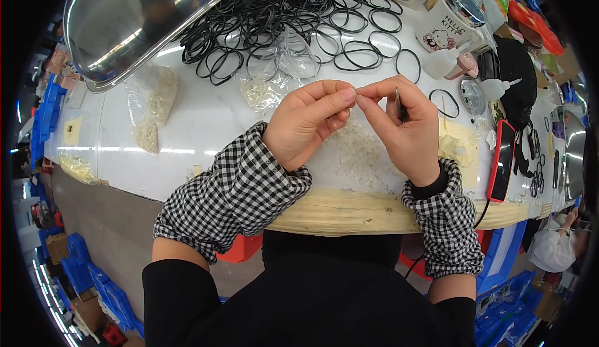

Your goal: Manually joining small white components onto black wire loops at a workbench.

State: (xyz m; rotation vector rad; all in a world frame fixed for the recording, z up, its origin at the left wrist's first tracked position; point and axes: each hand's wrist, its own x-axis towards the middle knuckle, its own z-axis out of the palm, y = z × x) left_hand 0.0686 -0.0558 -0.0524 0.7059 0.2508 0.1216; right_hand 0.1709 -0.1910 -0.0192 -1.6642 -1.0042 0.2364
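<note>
My left hand [315,119] and my right hand [405,129] meet above the white table, thumb and forefinger of each pinched together at the same spot. Whatever lies between these fingertips is too small to make out. Tucked in my right hand is a slim dark tool [400,107] with a pointed metal tip; its kind does not show clearly. Beneath my hands, many tiny whitish pieces [359,150] are scattered on the tabletop. Just beyond my left hand lies a clear plastic bag [259,91] with similar pieces in it.
A large heap of black rubber rings [268,10] covers the far side beside a shiny metal tray [150,23]. Another bag of pale bits [156,101] lies left. To the right are a red-edged phone [501,160], a white cup [446,26] and a yellowish sheet [458,147].
</note>
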